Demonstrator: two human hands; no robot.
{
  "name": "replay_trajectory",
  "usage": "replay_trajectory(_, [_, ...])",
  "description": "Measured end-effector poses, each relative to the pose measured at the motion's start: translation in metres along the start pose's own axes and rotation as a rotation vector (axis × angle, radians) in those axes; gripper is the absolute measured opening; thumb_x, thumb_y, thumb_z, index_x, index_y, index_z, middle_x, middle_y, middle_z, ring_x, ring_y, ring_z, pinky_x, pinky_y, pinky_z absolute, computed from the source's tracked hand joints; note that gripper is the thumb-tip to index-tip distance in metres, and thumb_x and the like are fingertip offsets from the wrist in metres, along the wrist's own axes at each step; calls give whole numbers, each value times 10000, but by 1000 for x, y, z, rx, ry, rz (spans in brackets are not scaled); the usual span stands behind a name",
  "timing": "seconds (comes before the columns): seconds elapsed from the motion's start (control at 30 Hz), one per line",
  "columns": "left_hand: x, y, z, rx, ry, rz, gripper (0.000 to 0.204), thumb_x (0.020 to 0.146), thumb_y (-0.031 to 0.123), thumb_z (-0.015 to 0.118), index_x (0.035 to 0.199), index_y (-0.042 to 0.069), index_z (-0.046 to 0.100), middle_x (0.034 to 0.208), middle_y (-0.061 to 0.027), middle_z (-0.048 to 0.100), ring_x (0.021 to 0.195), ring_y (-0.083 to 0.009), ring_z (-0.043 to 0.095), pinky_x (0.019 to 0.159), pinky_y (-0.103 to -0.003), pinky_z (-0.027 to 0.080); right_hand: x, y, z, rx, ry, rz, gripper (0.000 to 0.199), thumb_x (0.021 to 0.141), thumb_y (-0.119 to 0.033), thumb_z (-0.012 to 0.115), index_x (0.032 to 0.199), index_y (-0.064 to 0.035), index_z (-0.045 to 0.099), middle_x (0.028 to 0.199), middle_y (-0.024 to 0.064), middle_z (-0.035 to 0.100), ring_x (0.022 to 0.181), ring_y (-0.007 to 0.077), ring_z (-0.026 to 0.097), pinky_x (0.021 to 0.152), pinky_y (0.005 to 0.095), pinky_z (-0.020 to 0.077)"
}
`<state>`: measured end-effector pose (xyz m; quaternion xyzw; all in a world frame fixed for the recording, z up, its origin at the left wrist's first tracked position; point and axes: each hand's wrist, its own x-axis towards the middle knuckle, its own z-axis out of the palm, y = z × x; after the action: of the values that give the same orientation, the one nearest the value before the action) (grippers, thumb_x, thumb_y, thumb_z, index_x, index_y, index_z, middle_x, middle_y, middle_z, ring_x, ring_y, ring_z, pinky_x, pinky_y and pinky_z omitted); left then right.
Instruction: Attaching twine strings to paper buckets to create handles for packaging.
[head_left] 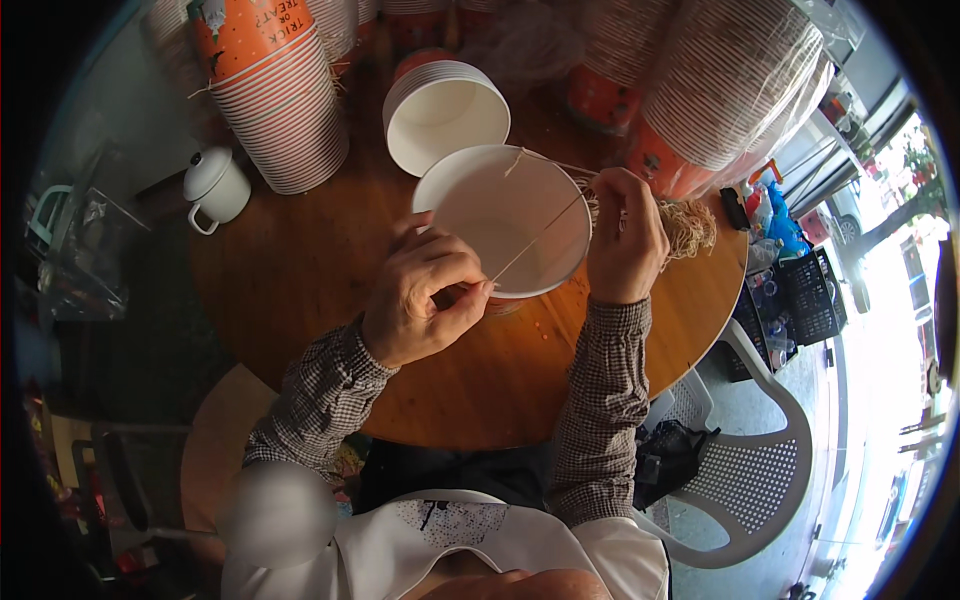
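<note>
A white paper bucket (460, 215) stands on the table in front of me, its open mouth facing up. A thin straw-coloured string (535, 240) runs taut across that mouth. My left hand (425, 295) pinches one end between thumb and fingers, close to the bucket's near rim. At the right rim my right hand (628, 235) is closed on the string, fingers curled. More string passes over the far rim, where a loose end hangs at the wall. Beyond my right hand lies a tangled bundle of the same string (690, 228), partly hidden by the hand.
Behind the bucket lies a short stack of white buckets (445, 120). A tall stack of orange-and-white buckets (280, 120) and a white enamel mug with lid (217, 187) are on the left; plastic-wrapped stacks (735, 80) stand far right. A grey chair (750, 470) is beside the round wooden table (480, 400).
</note>
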<state>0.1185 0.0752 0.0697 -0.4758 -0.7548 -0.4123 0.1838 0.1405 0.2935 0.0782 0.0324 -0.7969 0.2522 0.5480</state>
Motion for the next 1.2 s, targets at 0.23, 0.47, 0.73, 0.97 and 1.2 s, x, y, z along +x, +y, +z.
replay_trajectory(0.23, [-2, -3, 13, 180, 93, 189, 115, 766, 113, 711, 814, 132, 607, 788, 43, 595, 747, -140, 581, 1020, -391, 323, -9, 18, 14, 29, -14, 95, 78, 867, -47, 596, 942, -35, 580, 852, 121, 625, 796, 289, 623, 674, 360, 497])
replay_trajectory(0.47, [-10, 3, 10, 437, 183, 219, 192, 746, 130, 742, 903, 126, 631, 836, 46, 601, 818, -160, 570, 860, -368, 393, -13, 29, 16, 182, -240, 251, 61, 882, -86, 575, 934, -54, 577, 822, 138, 651, 757, 318, 648, 635, 377, 498])
replay_trajectory(0.73, [-16, -4, -12, 590, 215, 87, 157, 746, 113, 736, 844, 94, 615, 847, 7, 596, 808, -205, 569, 743, -349, 427, -23, 23, 12, 259, -523, 185, 193, 814, -88, 628, 1003, -67, 663, 932, 101, 687, 752, 249, 678, 665, 329, 532])
replay_trajectory(0.97, [-27, -10, -39, 373, 325, -37, 148, 759, -4, 714, 856, 36, 609, 838, -66, 580, 730, -245, 607, 625, -338, 493, -37, -6, 22, 240, -637, 23, 367, 795, -58, 625, 1158, -110, 611, 1188, 114, 623, 939, 328, 645, 778, 399, 528])
replay_trajectory(1.2, [-32, 4, -73, 318, 235, 44, 176, 740, -30, 725, 859, 18, 605, 857, -79, 587, 776, -240, 605, 677, -332, 497, -36, -15, 25, 284, -640, 123, 388, 813, -38, 568, 1197, -75, 536, 1072, 168, 653, 895, 344, 646, 793, 392, 522])
